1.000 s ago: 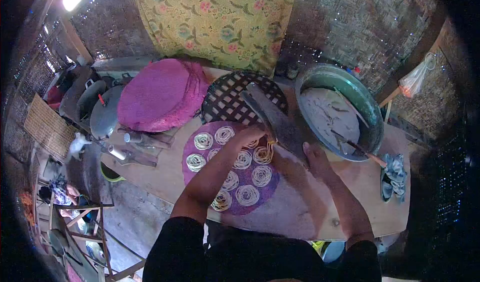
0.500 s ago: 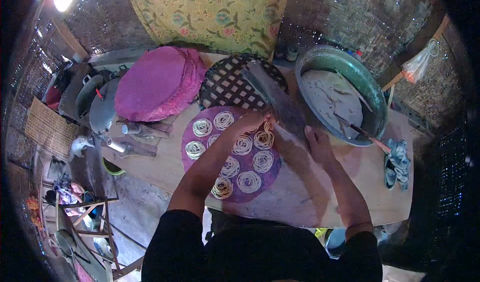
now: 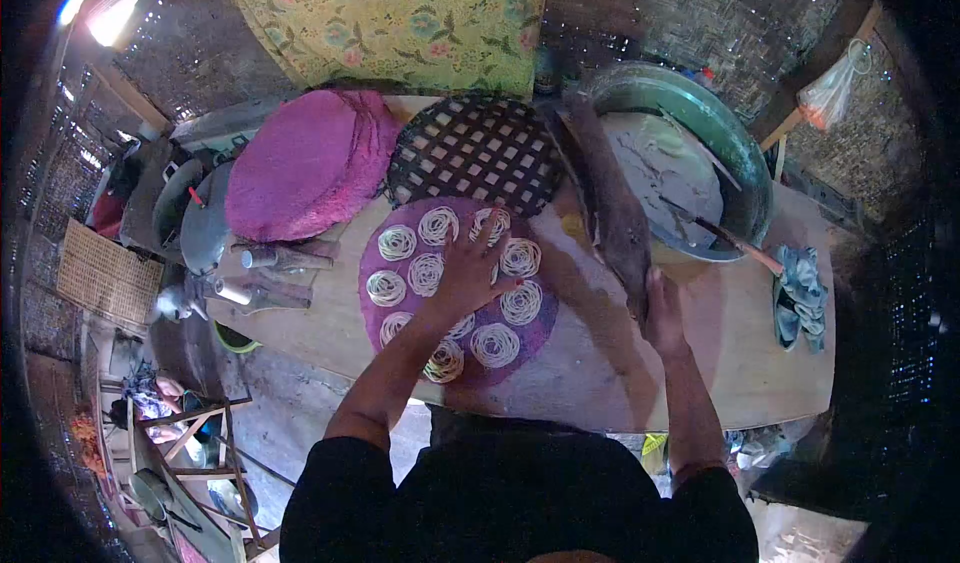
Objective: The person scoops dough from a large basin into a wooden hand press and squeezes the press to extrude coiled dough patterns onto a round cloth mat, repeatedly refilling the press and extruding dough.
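My left hand is spread flat, palm down, over coiled noodle nests on a round purple mat. Several pale nests surround it, such as the noodle nest to its right and the noodle nest to its left; my palm hides part of the mat. My right hand is closed at the near end of a long, dark wooden noodle press. The press leans away from me, its far end beside the rim of a large metal basin.
The large basin holds greyish dough and a wooden-handled tool. Behind the mat lies a black lattice tray, with stacked pink mats to its left. A crumpled cloth rests at the table's right; two bottles lie left.
My left hand has let go of the press and moved left, opening over the nests. My right hand has shifted the press rightward toward the basin, turning it more upright in view.
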Motion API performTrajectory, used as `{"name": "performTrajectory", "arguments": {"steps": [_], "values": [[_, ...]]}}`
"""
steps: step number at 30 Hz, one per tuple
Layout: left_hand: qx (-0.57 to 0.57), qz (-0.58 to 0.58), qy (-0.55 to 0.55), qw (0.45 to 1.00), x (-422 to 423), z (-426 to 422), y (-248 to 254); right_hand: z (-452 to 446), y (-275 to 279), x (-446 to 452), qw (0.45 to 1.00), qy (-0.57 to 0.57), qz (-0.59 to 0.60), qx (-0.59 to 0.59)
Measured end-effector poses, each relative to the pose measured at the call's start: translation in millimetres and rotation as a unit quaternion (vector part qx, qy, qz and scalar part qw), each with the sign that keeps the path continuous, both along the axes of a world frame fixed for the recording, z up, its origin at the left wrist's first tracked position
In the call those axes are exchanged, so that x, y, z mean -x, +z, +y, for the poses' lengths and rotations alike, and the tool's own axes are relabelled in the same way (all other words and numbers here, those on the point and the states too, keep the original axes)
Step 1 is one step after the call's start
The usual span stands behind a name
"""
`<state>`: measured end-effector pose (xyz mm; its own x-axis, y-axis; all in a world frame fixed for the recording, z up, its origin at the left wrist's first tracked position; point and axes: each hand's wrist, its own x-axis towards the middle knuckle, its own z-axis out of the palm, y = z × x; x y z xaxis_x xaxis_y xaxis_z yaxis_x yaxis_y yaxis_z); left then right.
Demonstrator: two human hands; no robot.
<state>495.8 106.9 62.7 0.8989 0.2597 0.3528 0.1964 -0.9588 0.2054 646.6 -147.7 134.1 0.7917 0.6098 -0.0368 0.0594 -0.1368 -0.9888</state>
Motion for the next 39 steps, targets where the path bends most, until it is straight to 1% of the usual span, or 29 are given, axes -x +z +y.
{"name": "performTrajectory", "arguments": {"steps": [5,7,8,10,11,13,14,15,16,17,18,19,20,21,22,23,25,26,28,29,30,31,33,34,35,36,37,39], "values": [[-0.029,0.034,0.006,0.999,9,-14,-2,-27,-11,-1,0.999,-0.011,-0.005,-0.035],[-0.038,0.052,0.012,0.998,10,-20,-2,-35,-12,-1,0.999,-0.014,-0.036,-0.038],[-0.037,0.062,0.009,0.997,10,-23,-2,-38,-7,2,0.998,-0.016,-0.036,-0.040],[-0.038,0.073,0.006,0.997,11,-27,-1,-43,7,10,0.998,-0.046,-0.035,-0.008],[-0.038,0.081,0.011,0.996,12,-28,0,-46,5,10,0.998,-0.047,-0.036,-0.011],[-0.041,0.086,0.016,0.995,14,-31,4,-53,0,6,0.995,-0.062,-0.076,-0.037],[-0.035,0.082,0.026,0.996,15,-32,8,-58,-1,5,0.994,-0.063,-0.078,-0.041],[-0.028,0.077,0.037,0.996,17,-33,11,-63,-3,4,0.996,-0.063,-0.045,-0.044],[-0.032,0.075,0.041,0.996,17,-34,9,-70,-5,3,0.997,-0.061,-0.012,-0.047],[-0.041,0.063,0.049,0.996,15,-36,4,-84,-21,-2,0.997,-0.055,-0.013,-0.051],[-0.052,0.052,0.062,0.995,15,-36,0,-99,-46,-11,0.991,-0.091,-0.094,0.016],[-0.058,0.050,0.076,0.994,16,-36,-1,-95,-41,-8,0.990,-0.107,-0.086,0.019],[-0.028,0.063,0.059,0.996,18,-35,-1,-91,-35,-4,0.989,-0.122,-0.079,0.022],[0.002,0.073,0.045,0.996,19,-30,4,-84,-1,9,0.993,-0.114,0.019,-0.033],[-0.037,0.083,0.079,0.993,21,-22,9,-85,3,10,0.992,-0.113,0.030,-0.048],[-0.043,0.078,0.098,0.991,25,-6,13,-86,2,11,0.988,-0.133,0.044,-0.071],[0.004,0.033,0.169,0.985,23,41,11,-84,1,12,0.970,-0.191,0.075,-0.130],[-0.053,-0.003,0.207,0.977,26,75,11,-85,3,10,0.972,-0.177,0.070,-0.137],[0.024,-0.019,0.269,0.963,45,144,31,-91,5,1,0.972,-0.107,0.082,-0.192],[-0.033,-0.030,0.317,0.947,57,175,33,-92,3,-4,0.973,-0.096,0.078,-0.196],[-0.090,-0.041,0.363,0.926,71,203,31,-93,2,-10,0.964,-0.136,0.107,-0.202],[-0.091,-0.049,0.372,0.922,84,222,25,-91,2,-14,0.953,-0.175,0.136,-0.206],[-0.060,0.052,0.474,0.877,107,256,18,-80,15,-15,0.960,-0.135,0.112,-0.217],[-0.056,0.045,0.481,0.874,117,271,14,-77,20,-16,0.965,-0.106,0.095,-0.222],[0.025,0.080,0.422,0.903,124,287,13,-77,13,-24,0.966,-0.099,0.090,-0.222],[0.104,0.115,0.357,0.921,129,298,17,-77,3,-34,0.965,-0.066,0.087,-0.238],[0.106,0.113,0.359,0.920,131,309,21,-78,-7,-44,0.963,-0.035,0.086,-0.254],[0.224,0.159,0.384,0.881,132,322,27,-60,4,-38,0.966,-0.038,0.070,-0.247]]}}
